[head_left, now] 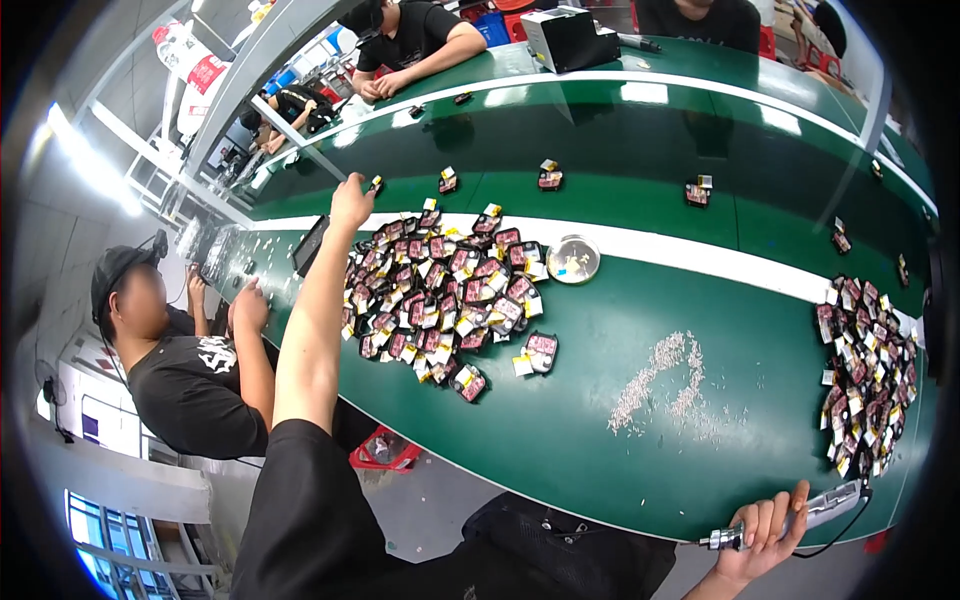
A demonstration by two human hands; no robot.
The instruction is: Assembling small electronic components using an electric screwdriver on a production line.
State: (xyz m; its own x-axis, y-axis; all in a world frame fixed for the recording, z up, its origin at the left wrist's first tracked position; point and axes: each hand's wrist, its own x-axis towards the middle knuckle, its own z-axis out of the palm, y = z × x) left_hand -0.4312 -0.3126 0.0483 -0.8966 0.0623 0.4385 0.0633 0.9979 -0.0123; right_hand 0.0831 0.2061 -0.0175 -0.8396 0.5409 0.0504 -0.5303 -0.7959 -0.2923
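My left arm stretches across the bench to the dark green belt. The left hand (350,203) is closed at the fingers, with a small black device (376,185) against them. My right hand (768,530) wraps around a silver electric screwdriver (833,503), lying sideways at the bench's near edge, with a black cord at one end. A large pile of small black devices with pink faces and white-and-yellow tags (440,290) lies beside my left forearm. One tagged device (540,352) sits apart from it. Many tiny screws (650,380) are scattered across the green bench (570,450).
A round clear dish (573,259) with small pieces stands beside the pile. Another device pile (868,375) lies at the right end. Several devices, including one (698,191), are spaced along the belt (620,205). A co-worker (200,390) sits at left; others are across the belt.
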